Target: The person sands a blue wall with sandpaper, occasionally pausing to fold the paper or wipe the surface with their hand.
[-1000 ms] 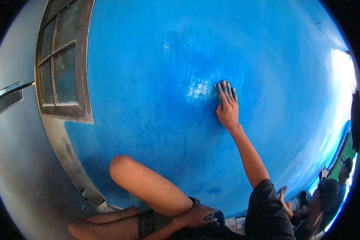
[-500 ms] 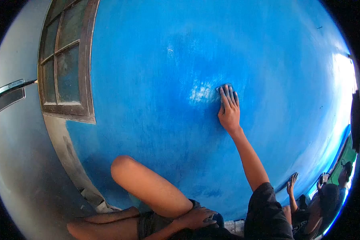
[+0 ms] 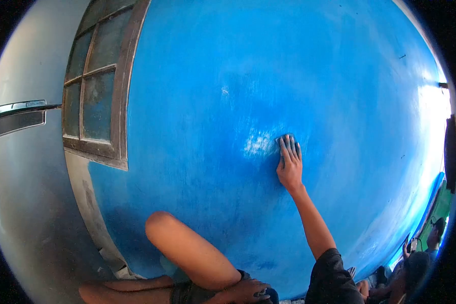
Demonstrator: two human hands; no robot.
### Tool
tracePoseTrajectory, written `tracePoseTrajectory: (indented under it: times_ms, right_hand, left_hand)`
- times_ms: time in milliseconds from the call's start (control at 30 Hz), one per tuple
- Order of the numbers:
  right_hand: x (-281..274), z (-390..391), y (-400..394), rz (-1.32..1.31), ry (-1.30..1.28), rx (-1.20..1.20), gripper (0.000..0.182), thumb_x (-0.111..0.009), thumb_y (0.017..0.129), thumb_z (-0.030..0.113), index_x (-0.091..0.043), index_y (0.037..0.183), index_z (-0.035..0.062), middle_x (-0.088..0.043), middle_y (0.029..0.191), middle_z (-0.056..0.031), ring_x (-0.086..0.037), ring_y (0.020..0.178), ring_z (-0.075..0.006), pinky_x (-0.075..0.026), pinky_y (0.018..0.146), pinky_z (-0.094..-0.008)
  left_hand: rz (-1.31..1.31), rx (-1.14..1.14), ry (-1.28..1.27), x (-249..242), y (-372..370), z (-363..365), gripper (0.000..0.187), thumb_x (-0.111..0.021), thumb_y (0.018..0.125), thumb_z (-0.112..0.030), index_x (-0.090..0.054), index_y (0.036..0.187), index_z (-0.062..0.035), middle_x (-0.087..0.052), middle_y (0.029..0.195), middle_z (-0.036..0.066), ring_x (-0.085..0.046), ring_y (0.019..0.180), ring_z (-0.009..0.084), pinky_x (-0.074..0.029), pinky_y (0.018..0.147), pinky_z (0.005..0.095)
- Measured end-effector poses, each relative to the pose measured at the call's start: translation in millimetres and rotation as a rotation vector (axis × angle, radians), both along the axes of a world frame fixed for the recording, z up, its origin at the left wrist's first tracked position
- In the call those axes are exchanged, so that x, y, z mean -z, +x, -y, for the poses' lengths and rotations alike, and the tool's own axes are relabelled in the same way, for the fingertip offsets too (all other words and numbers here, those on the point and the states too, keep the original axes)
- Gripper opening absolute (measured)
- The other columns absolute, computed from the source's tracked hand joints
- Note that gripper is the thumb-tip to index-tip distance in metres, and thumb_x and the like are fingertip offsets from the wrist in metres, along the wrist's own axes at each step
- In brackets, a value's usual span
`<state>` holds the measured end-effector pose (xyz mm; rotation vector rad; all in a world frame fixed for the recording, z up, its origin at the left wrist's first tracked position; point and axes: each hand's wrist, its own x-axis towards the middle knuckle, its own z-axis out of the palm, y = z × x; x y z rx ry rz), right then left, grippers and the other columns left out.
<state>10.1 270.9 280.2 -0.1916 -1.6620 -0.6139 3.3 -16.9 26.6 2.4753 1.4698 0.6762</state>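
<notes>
My right hand lies pressed on the blue wall, arm stretched out, fingers extended over a thin dark pad that looks like sandpaper. Only a small edge of the pad shows past the fingers. Smudges darken the fingers, and a glossy patch shines just left of them. Low in the view, my left hand rests on my lap beside the dark shorts, fingers laid over the cloth with nothing visible in them; part of it is cut off by the lower edge.
A wooden-framed window is set in the wall at upper left. Further left stands a grey panel with a dark slot-like handle. My bent knee rises close to the wall. Other people sit at lower right.
The view has tilted up, so wall, window and knee sit lower. My right hand has shifted slightly left on the wall, still pressing the pad. A co-worker's raised hand has come down.
</notes>
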Motion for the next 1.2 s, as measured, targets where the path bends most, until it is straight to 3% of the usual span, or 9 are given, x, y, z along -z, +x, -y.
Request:
tracePoseTrajectory:
  times_ms: [167, 400, 433, 500, 1200]
  right_hand:
    - [-1, 0, 1, 0.026, -0.027, -0.006, 0.06, -0.046, 0.088, -0.007, -0.045, 0.147, 0.0056, -0.042, 0.153, -0.0166, -0.035, 0.145, -0.0318, -0.022, 0.121, -0.0497]
    - [-2, 3, 2, 0.029, -0.008, 0.009, 0.056, -0.046, 0.089, -0.003, -0.046, 0.145, 0.0046, -0.043, 0.152, -0.0176, -0.036, 0.144, -0.0329, -0.023, 0.12, -0.0504]
    - [-5, 3, 1, 0.025, 0.005, 0.006, 0.056, -0.046, 0.089, -0.003, -0.046, 0.145, 0.0046, -0.043, 0.152, -0.0176, -0.036, 0.144, -0.0329, -0.023, 0.12, -0.0504]
    - [-2, 4, 3, 0.044, -0.043, 0.018, 0.056, -0.046, 0.089, -0.003, -0.046, 0.145, 0.0047, -0.043, 0.152, -0.0172, -0.036, 0.144, -0.0326, -0.023, 0.12, -0.0503]
    - [-3, 0, 8, 0.105, -0.004, 0.005, 0.063, -0.046, 0.086, -0.005, -0.041, 0.148, 0.0041, -0.039, 0.154, -0.0179, -0.031, 0.147, -0.0341, -0.02, 0.121, -0.0513]
  left_hand:
    - [0.073, 0.028, -0.133, 23, -2, -13, 0.051, -0.049, 0.1, -0.044, -0.059, 0.126, -0.0012, -0.066, 0.112, 0.017, -0.058, 0.102, 0.0304, -0.044, 0.094, 0.0439]
    - [0.033, 0.098, -0.26, 6, -13, -9, 0.066, -0.045, 0.099, -0.058, -0.051, 0.14, -0.0057, -0.062, 0.123, 0.019, -0.056, 0.117, 0.0358, -0.04, 0.103, 0.0497]
    - [0.029, 0.095, -0.248, 11, -11, -13, 0.066, -0.045, 0.099, -0.058, -0.051, 0.14, -0.0057, -0.062, 0.123, 0.019, -0.056, 0.117, 0.0358, -0.04, 0.103, 0.0497]
    - [0.132, -0.044, -0.17, 28, -3, -15, 0.056, -0.06, 0.093, -0.048, -0.062, 0.13, -0.0063, -0.062, 0.132, 0.016, -0.06, 0.115, 0.031, -0.045, 0.097, 0.0437]
    - [0.016, -0.055, -0.155, 16, 1, -4, 0.061, -0.058, 0.093, -0.052, -0.06, 0.132, -0.0057, -0.064, 0.129, 0.017, -0.061, 0.114, 0.0333, -0.046, 0.096, 0.0455]
